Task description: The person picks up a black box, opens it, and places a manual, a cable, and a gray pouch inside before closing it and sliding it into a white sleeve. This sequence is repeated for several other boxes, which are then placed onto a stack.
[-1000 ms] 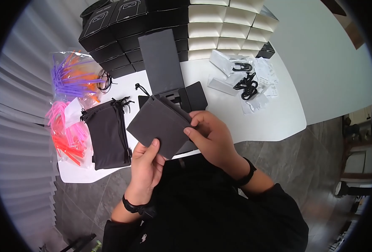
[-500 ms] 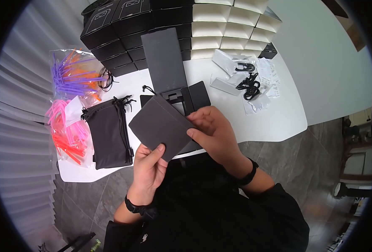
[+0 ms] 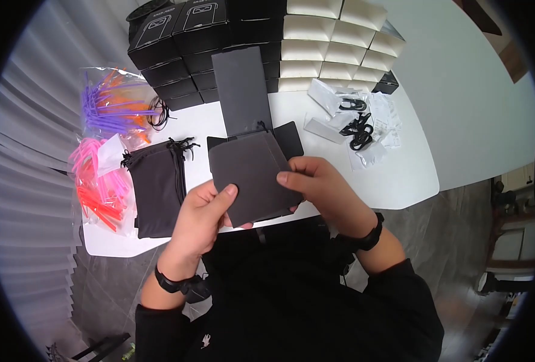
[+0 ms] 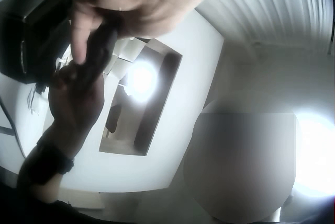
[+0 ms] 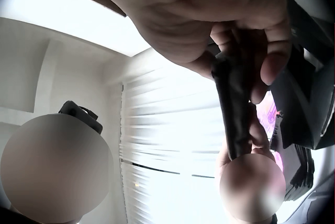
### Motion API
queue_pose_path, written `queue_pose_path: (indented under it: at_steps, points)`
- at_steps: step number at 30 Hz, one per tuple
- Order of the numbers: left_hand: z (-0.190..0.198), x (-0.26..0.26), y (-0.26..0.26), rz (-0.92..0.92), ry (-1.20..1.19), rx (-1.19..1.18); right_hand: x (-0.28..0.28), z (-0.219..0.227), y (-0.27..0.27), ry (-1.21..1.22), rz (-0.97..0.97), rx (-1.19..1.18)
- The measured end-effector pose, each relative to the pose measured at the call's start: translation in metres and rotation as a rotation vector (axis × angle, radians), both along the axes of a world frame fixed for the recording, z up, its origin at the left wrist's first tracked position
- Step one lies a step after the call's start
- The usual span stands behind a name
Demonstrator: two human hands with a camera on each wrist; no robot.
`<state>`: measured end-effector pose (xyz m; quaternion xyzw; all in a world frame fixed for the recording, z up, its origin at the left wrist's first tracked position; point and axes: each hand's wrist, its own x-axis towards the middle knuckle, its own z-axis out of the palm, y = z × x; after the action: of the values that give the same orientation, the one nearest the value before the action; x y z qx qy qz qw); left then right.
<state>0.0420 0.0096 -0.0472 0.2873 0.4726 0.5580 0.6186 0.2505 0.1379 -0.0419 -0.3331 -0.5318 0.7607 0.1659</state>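
I see my left hand (image 3: 201,214) and right hand (image 3: 319,187) pinching the grey pouch (image 3: 252,175) at its eight and three o'clock edges, above the desk (image 3: 400,175).

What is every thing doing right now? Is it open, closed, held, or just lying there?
Grey pouch: held up flat, pinched by both hands.
Left hand: grips the pouch's lower left edge.
Right hand: grips its right edge.
Black box: open, lid standing up.
Pile of pouches: lying flat on the table.
Bags of cables: sealed, lying loose.
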Motion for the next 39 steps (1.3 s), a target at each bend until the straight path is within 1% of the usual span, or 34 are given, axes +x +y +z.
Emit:
queue_pose_path:
  at_steps: [1, 2, 5, 8, 12, 14, 15, 20, 23, 24, 26, 27, 29, 30, 31, 32, 35, 36, 39]
  points:
    - [0.004, -0.003, 0.004, -0.035, 0.046, 0.043, 0.000, 0.006, 0.004, 0.028, -0.011, -0.038]
    - [0.007, -0.003, 0.007, -0.010, 0.128, 0.065, 0.001, 0.012, 0.008, 0.056, -0.023, -0.077]
    - [0.038, -0.003, 0.017, -0.063, 0.178, 0.066, 0.001, 0.030, 0.017, 0.087, 0.022, -0.078]
    - [0.031, -0.005, 0.022, -0.059, 0.090, 0.056, 0.002, 0.032, 0.022, 0.004, 0.065, 0.007]
    - [0.026, -0.006, 0.024, -0.110, 0.037, 0.009, 0.005, 0.021, 0.025, 0.021, 0.056, 0.027]
    - [0.024, -0.004, 0.024, -0.086, -0.012, 0.030, 0.007, 0.015, 0.027, 0.052, 0.052, 0.014]
    - [0.023, -0.003, 0.024, -0.073, -0.035, 0.043, 0.007, 0.015, 0.026, 0.071, 0.045, -0.001]
    - [0.010, -0.014, 0.027, -0.081, -0.332, 0.093, 0.007, 0.011, 0.030, 0.199, 0.036, -0.110]
    - [-0.001, -0.016, 0.028, -0.091, -0.457, 0.131, 0.010, 0.004, 0.033, 0.228, 0.055, -0.200]
    - [-0.003, -0.016, 0.027, -0.096, -0.496, 0.141, 0.009, 0.004, 0.031, 0.223, 0.036, -0.211]
    - [-0.006, -0.014, 0.025, -0.108, -0.492, 0.137, 0.007, 0.003, 0.026, 0.211, -0.003, -0.233]
    - [-0.007, -0.013, 0.023, -0.114, -0.491, 0.134, 0.009, 0.004, 0.027, 0.222, 0.032, -0.277]
    - [-0.009, -0.009, 0.019, -0.105, -0.453, 0.130, 0.015, 0.004, 0.030, 0.244, 0.099, -0.367]
    - [-0.010, -0.005, 0.017, -0.102, -0.434, 0.127, 0.017, 0.003, 0.031, 0.222, 0.130, -0.362]
    - [-0.006, 0.002, 0.012, -0.080, -0.346, 0.082, 0.018, 0.001, 0.030, 0.199, 0.161, -0.358]
    - [-0.013, 0.008, 0.007, -0.060, -0.208, 0.053, 0.020, -0.002, 0.028, 0.175, 0.193, -0.356]
    - [-0.024, 0.018, -0.005, -0.040, 0.152, 0.024, 0.016, -0.011, 0.021, -0.063, 0.181, -0.050]
    - [-0.026, 0.020, -0.006, -0.040, 0.263, 0.025, 0.014, -0.008, 0.019, -0.055, 0.169, 0.001]
    - [-0.030, 0.019, -0.007, 0.024, 0.245, 0.066, 0.007, 0.008, 0.029, -0.021, 0.195, 0.186]
